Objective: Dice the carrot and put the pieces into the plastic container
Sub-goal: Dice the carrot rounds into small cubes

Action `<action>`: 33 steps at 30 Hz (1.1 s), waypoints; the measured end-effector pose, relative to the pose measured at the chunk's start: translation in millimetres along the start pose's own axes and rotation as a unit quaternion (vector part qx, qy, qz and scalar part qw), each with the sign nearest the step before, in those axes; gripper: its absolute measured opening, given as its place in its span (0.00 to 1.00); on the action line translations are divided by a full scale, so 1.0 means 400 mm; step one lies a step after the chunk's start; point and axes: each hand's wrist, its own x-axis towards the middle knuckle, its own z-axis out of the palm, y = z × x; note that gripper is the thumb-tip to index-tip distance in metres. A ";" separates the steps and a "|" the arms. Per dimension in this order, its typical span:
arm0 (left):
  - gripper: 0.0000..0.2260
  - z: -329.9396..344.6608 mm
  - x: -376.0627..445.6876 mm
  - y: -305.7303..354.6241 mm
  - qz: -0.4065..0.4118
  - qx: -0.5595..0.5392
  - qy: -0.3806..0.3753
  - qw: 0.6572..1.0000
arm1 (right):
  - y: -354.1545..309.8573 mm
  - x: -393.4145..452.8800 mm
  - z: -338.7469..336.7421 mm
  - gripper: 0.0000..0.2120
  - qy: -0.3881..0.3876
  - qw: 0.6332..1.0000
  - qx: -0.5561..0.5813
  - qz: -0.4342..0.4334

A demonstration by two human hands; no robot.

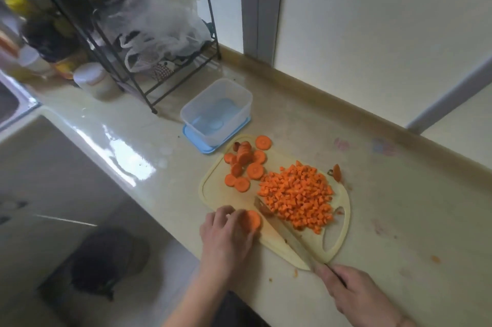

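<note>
Carrot dice (298,198) lie heaped on the cream cutting board (213,185), uncut rounds (243,164) beside them; the clear plastic container (217,110) on its blue lid (197,144) on the tabletop (386,220) holds nothing. Left hand (226,236) has its grip on a carrot slice (251,221), right hand (356,294) has its grip clenched around the knife (282,230)
</note>
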 end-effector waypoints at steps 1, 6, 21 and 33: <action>0.21 0.008 -0.006 0.002 0.001 0.013 -0.005 1.000 | 0.001 0.007 -0.008 0.24 -0.009 1.000 -0.004 -0.006; 0.21 0.020 -0.010 0.034 0.016 0.022 -0.018 0.999 | -0.024 0.018 -0.012 0.44 -0.024 0.999 -0.032 -0.029; 0.14 0.048 -0.017 -0.011 0.206 -0.064 -0.036 0.976 | -0.026 -0.020 -0.004 0.46 0.003 0.994 -0.102 -0.045; 0.08 0.037 -0.002 0.011 0.200 -0.085 -0.024 0.976 | -0.033 0.041 0.016 0.51 -0.019 0.983 -0.169 -0.075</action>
